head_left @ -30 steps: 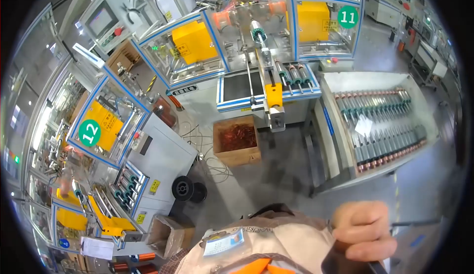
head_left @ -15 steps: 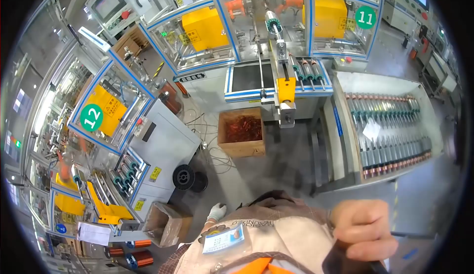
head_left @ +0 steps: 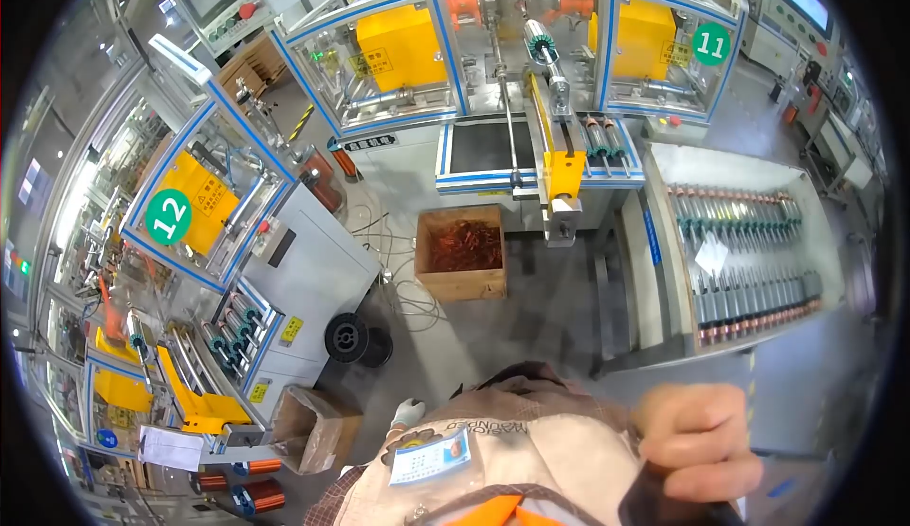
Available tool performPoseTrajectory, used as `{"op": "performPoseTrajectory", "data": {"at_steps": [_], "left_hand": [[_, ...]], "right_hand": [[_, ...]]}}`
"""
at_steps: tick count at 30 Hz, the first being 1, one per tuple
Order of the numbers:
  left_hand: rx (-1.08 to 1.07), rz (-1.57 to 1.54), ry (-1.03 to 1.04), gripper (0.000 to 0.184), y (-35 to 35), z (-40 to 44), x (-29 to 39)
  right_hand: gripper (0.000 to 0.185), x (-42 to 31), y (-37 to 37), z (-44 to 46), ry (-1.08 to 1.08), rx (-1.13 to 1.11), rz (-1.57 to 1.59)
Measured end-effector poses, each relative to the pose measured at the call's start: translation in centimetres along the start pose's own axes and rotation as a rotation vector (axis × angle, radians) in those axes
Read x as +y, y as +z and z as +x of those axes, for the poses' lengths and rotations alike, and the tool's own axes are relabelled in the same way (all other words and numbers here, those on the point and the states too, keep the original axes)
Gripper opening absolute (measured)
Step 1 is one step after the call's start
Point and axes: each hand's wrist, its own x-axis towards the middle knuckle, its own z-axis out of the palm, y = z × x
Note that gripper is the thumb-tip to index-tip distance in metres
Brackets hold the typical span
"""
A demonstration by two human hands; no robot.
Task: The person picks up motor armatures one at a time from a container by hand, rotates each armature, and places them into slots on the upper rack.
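Note:
At the lower right, my right hand (head_left: 701, 443) is bare and closed, its fingers curled against a dark object (head_left: 665, 499) that I cannot make out. My left hand (head_left: 409, 412), in a white glove, hangs low beside the apron (head_left: 559, 441), small in view; its finger shape is unclear. A badge (head_left: 429, 460) lies on the apron's chest. Both hands are apart from the machines. Ahead, a green and silver rotor (head_left: 541, 46) sits in machine 11, above a yellow block (head_left: 565, 173). More rotors (head_left: 605, 142) rest on the shelf to its right.
A white cart (head_left: 675, 284) with rows of rotors stands at the right. A wooden box (head_left: 462, 289) of reddish scraps is on the floor ahead. Machine 12 (head_left: 313, 270) stands left, with black spools (head_left: 348, 338), a cardboard box (head_left: 334, 436) and copper-coloured wire spools (head_left: 261, 496) near it.
My left hand has come into view at the apron's edge. The view has shifted, so machine 11 and the cart sit farther right. My right hand keeps its closed shape.

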Motion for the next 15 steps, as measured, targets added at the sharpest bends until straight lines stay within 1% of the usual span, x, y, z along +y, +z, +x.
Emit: {"op": "performPoseTrajectory", "data": {"at_steps": [1, 2, 4, 5, 8, 9, 12, 14, 15], "left_hand": [[0.014, -0.039, 0.074, 0.038, 0.6, 1.3, -0.6], [0.018, -0.030, 0.096, 0.037, 0.8, 1.5, -0.6], [0.026, -0.011, 0.138, 0.036, 0.1, -0.1, 2.0], [0.011, -0.022, 0.132, 0.035, -0.4, -1.5, 3.3], [0.010, -0.011, 0.137, 0.035, -0.1, -0.6, 2.1], [0.026, 0.010, 0.108, 0.036, 0.5, 0.7, 0.5], [-0.049, 0.021, 0.030, 0.039, -0.1, 0.6, -0.5], [-0.041, 0.023, -0.003, 0.039, 0.7, 1.9, -2.9], [-0.037, 0.023, -0.020, 0.039, 0.7, 1.7, -2.9]], "right_hand": [[0.023, 0.1, 0.3, 0.0, -0.003, -0.002, -0.004], [0.022, -0.1, 0.3, 0.0, 0.021, -0.015, 0.004], [0.021, -0.4, 0.3, -0.2, 0.069, -0.041, 0.018], [0.021, -0.3, 0.4, -0.2, 0.063, -0.040, 0.016], [0.020, -0.4, 0.9, -0.1, 0.062, -0.035, -0.013], [0.020, -0.4, 1.1, 0.0, 0.065, -0.033, -0.028], [0.020, -0.7, 1.0, 0.1, 0.081, -0.067, -0.020], [0.020, -0.8, 1.0, 0.1, 0.086, -0.075, -0.007], [0.020, -0.9, 1.1, 0.1, 0.084, -0.066, -0.005]]}}
